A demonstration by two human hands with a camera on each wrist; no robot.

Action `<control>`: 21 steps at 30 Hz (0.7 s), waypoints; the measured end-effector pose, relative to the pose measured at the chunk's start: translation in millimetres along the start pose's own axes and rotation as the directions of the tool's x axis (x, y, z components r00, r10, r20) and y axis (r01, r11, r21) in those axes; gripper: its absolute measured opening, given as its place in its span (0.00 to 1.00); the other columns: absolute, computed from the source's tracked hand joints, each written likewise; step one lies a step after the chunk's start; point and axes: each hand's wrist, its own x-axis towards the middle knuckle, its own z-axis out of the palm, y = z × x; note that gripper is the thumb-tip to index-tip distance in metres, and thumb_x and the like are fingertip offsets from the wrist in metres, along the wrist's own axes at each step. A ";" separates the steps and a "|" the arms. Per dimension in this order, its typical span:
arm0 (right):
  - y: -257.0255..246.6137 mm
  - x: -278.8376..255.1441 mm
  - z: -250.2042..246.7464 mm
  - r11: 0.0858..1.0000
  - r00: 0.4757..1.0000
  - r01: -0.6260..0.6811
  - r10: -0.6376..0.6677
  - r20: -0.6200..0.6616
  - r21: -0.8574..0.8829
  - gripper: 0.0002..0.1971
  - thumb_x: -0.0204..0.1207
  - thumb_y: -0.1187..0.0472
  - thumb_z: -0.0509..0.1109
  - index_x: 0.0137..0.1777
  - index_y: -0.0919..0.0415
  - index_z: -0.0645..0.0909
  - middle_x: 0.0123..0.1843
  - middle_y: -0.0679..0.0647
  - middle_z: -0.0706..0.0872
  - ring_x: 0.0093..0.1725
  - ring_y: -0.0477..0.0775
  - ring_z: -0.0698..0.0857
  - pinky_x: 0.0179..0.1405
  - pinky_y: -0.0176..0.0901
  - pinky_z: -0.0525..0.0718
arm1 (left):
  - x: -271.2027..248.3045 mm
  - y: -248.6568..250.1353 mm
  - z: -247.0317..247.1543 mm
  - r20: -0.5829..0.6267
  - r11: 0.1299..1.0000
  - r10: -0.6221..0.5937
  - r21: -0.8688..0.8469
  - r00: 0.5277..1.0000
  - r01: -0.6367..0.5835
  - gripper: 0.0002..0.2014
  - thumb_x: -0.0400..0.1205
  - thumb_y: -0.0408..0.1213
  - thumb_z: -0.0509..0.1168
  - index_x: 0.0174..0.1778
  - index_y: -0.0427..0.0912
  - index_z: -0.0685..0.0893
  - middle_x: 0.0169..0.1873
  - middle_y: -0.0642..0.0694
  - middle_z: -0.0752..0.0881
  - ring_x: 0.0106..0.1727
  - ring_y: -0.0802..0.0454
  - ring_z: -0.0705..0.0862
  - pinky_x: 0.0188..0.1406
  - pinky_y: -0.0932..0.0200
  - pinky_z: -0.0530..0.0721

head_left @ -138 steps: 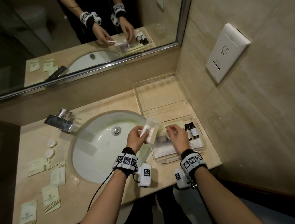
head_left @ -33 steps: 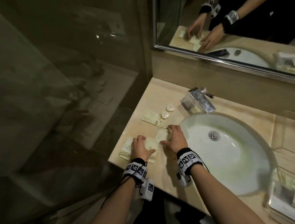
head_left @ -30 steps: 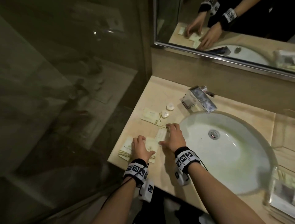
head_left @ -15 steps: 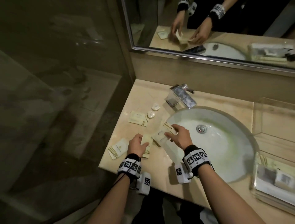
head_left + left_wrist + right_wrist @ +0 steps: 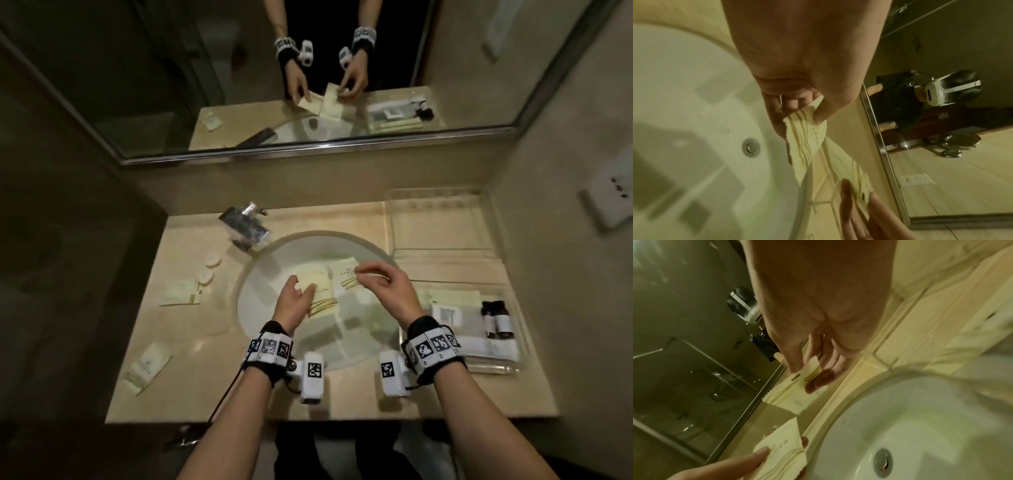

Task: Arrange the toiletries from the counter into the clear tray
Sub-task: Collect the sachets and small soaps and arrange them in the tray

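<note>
Both hands hover over the sink basin (image 5: 274,267). My left hand (image 5: 300,292) pinches a cream sachet (image 5: 318,291) with gold stripes by its edge; the left wrist view shows this left-hand sachet (image 5: 805,139) between thumb and fingers. My right hand (image 5: 369,276) pinches a second cream sachet (image 5: 345,278), seen in the right wrist view as the right-hand sachet (image 5: 795,392). The clear tray (image 5: 513,363) stands at the counter's right end, holding flat packets and two dark bottles (image 5: 496,318). Two more sachets (image 5: 180,293) (image 5: 148,364) and two round soaps (image 5: 209,269) lie on the counter's left side.
A chrome faucet (image 5: 245,228) stands behind the basin on the left. The tray's clear lid (image 5: 440,222) lies at the back right. A mirror (image 5: 308,68) runs along the back wall. A wall with a socket plate (image 5: 613,195) closes off the right.
Both hands lifted a sachet each off the left counter and carried them right, over the basin. My view swung right with them, bringing the tray into sight.
</note>
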 end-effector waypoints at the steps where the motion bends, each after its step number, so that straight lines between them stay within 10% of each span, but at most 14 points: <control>1: 3.5 -3.2 -17.6 1.000 1.000 0.020 -0.020 0.004 -0.014 0.09 0.74 0.66 0.76 0.54 0.59 0.87 0.56 0.49 0.91 0.58 0.51 0.89 0.67 0.52 0.84 | 1.5 2.6 14.2 0.024 1.000 -0.008 -0.006 1.000 0.008 0.33 0.80 0.49 0.63 0.79 0.39 0.63 0.66 0.32 0.81 0.67 0.39 0.81 0.71 0.38 0.77; 6: 14.5 -17.0 -84.2 0.997 0.997 0.067 -0.065 -0.052 0.032 0.24 0.70 0.71 0.79 0.62 0.49 0.84 0.63 0.43 0.88 0.53 0.55 0.91 0.56 0.50 0.89 | -13.0 31.3 72.7 0.095 1.000 -0.005 -0.014 0.995 0.007 0.13 0.88 0.40 0.56 0.68 0.43 0.68 0.56 0.44 0.84 0.54 0.50 0.84 0.62 0.50 0.82; 13: 26.4 -29.8 -126.2 0.991 0.987 0.013 0.009 -0.163 0.131 0.30 0.70 0.69 0.80 0.71 0.50 0.78 0.58 0.50 0.87 0.55 0.36 0.86 0.45 0.24 0.82 | -11.1 37.7 115.8 0.147 0.999 0.012 -0.044 0.989 -0.006 0.16 0.88 0.37 0.52 0.66 0.32 0.74 0.55 0.38 0.85 0.50 0.47 0.85 0.45 0.55 0.85; 21: 39.7 -37.1 -132.3 0.975 0.939 -0.147 0.191 -0.285 0.169 0.18 0.78 0.58 0.73 0.67 0.58 0.83 0.63 0.54 0.87 0.61 0.56 0.87 0.57 0.54 0.90 | -11.1 46.0 137.3 0.274 0.996 0.034 -0.092 0.961 -0.009 0.15 0.87 0.34 0.53 0.67 0.41 0.78 0.52 0.39 0.87 0.45 0.47 0.86 0.32 0.59 0.86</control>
